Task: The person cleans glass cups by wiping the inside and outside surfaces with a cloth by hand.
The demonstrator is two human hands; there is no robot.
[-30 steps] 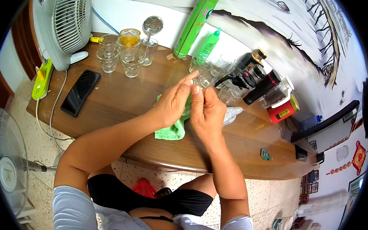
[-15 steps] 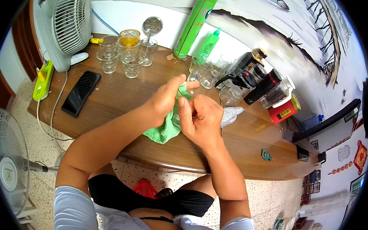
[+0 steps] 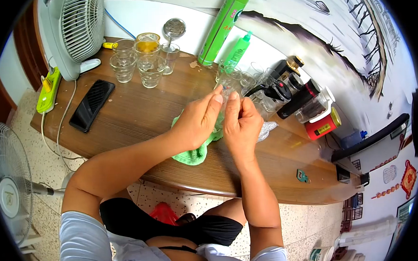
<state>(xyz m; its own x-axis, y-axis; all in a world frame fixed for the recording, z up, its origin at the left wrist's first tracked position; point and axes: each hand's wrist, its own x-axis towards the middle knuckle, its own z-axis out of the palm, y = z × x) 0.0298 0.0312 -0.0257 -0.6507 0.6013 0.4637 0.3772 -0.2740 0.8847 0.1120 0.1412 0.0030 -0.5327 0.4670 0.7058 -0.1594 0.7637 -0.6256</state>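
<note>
Both hands are raised close together over the middle of the brown table. My left hand (image 3: pixel 197 121) is closed round the green cloth (image 3: pixel 193 154), which hangs below it. My right hand (image 3: pixel 242 124) has its thumb and curled fingers pressed together at something clear, perhaps a glass, mostly hidden between the hands. A grey cloth (image 3: pixel 267 130) lies just right of my right hand. Several clear glasses (image 3: pixel 235 89) stand behind my fingertips, beside a glass pot with a black handle (image 3: pixel 273 91).
More glasses (image 3: pixel 151 72) stand at the back left, near a phone (image 3: pixel 92 105), a power strip (image 3: pixel 49 91) and a fan (image 3: pixel 81 31). Behind are a green spray can (image 3: pixel 224 27) and green bottle (image 3: pixel 237 52). A red tin (image 3: pixel 321 125) is to the right.
Since half a second ago both hands have moved up and to the right, with their fingertips closer together. The green cloth has shifted slightly right and its folds have changed.
</note>
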